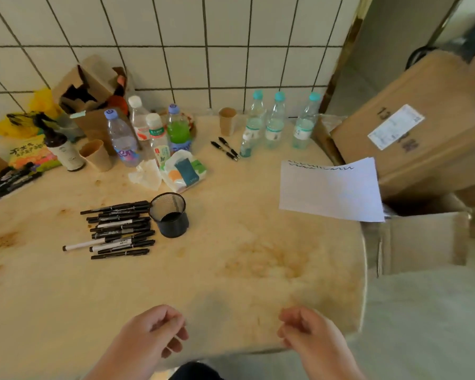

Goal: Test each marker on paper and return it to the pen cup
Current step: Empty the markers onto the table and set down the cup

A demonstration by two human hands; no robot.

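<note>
I take the pen cup (170,215) as my landmark: the markers (118,229) lie in a loose stack touching its left side, tips pointing toward it, probably tipped out so each can be picked in turn. The cup looks empty (I can't see to the bottom of the mesh). The paper (331,187) sits well to the cup's right, overhanging the worktop (231,270) edge, with a few wavy test lines along its far edge. Nearer me than the cup, my left hand (154,333) and right hand (305,330) hang loosely curled, grasping nothing. Bottles (148,133) stand beyond the cup.
</note>
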